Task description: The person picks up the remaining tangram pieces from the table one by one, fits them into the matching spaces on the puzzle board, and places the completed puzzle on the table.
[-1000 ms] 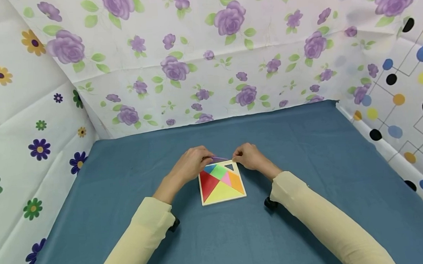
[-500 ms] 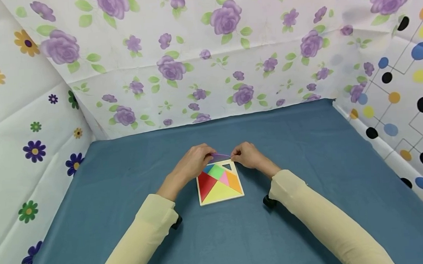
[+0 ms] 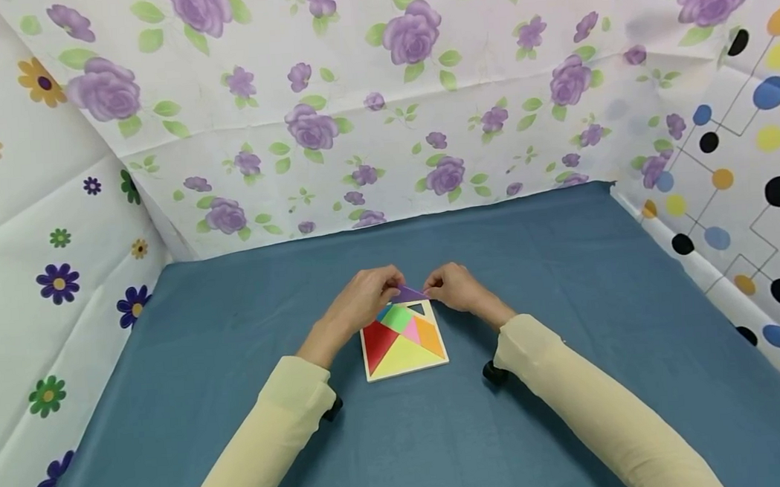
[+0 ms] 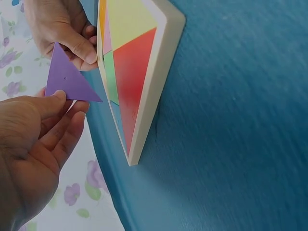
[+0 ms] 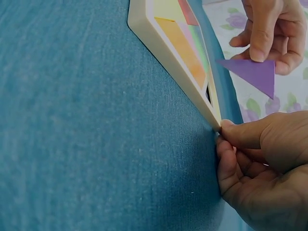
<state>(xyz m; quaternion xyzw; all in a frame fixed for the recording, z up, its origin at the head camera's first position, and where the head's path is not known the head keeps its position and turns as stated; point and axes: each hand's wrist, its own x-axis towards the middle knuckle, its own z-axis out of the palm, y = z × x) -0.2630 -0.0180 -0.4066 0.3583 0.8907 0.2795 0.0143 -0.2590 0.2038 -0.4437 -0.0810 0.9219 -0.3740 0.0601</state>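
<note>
Between thumb and fingers, my left hand (image 3: 365, 299) pinches a purple triangular tangram piece (image 4: 67, 79) above the far edge of a tangram tray (image 5: 163, 57). With thumb and fingertips my right hand (image 3: 456, 288) grips the tray's far right corner. Set in the tray are a red triangle (image 4: 134, 86), a yellow triangle (image 3: 406, 356), an orange piece (image 3: 429, 334), a green piece (image 3: 397, 317), a pink piece (image 3: 411, 330) and a partly hidden blue piece (image 4: 117, 120). A dark triangular opening (image 3: 418, 309) shows near the gripped corner.
A blue cloth (image 3: 402, 436) covers the table under the tray. Behind it hangs a white sheet with purple flowers (image 3: 411, 34), and patterned sheets stand at left and right. Dark wrist cameras (image 3: 495, 373) sit under both sleeves.
The purple triangle has turned so its flat face shows more in the head view, and my left hand has shifted slightly right. My right hand stays at the tray's corner.
</note>
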